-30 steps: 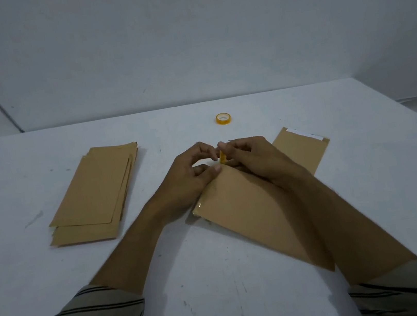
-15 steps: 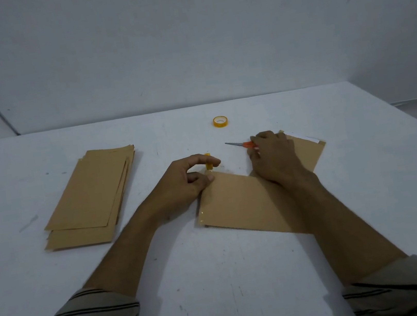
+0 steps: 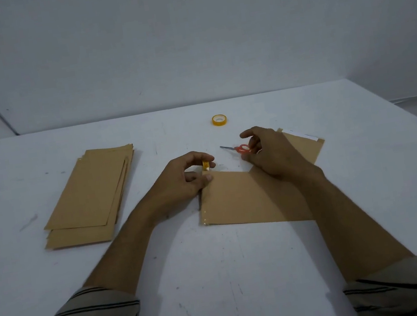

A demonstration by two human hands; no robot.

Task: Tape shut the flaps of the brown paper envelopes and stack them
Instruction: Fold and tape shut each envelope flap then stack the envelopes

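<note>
The left grip (image 3: pixel 178 184) pinches a short piece of yellow tape (image 3: pixel 205 165) between thumb and forefinger, holding it just above the far left corner of a brown envelope (image 3: pixel 248 197). Its lower fingers rest on that same corner. The envelope lies flat on the white tabletop (image 3: pixel 220 278), reaching from under the left grip across to beneath the right wrist.

The right grip (image 3: pixel 274 156) hovers with loosely curled fingers just right of the orange handles of a small pair of scissors (image 3: pixel 240 149). The scissors lie with their blades pointing away from it, toward the left grip. Whether its fingers clasp the handles or only brush them cannot be told.

Behind the right grip a second envelope (image 3: pixel 306 148) pokes out, with a white strip along its far edge. A roll of yellow tape (image 3: pixel 219 120) sits beyond both grips, well apart from them. Far to the left of the left grip lies a loose stack of envelopes (image 3: pixel 91 197).
</note>
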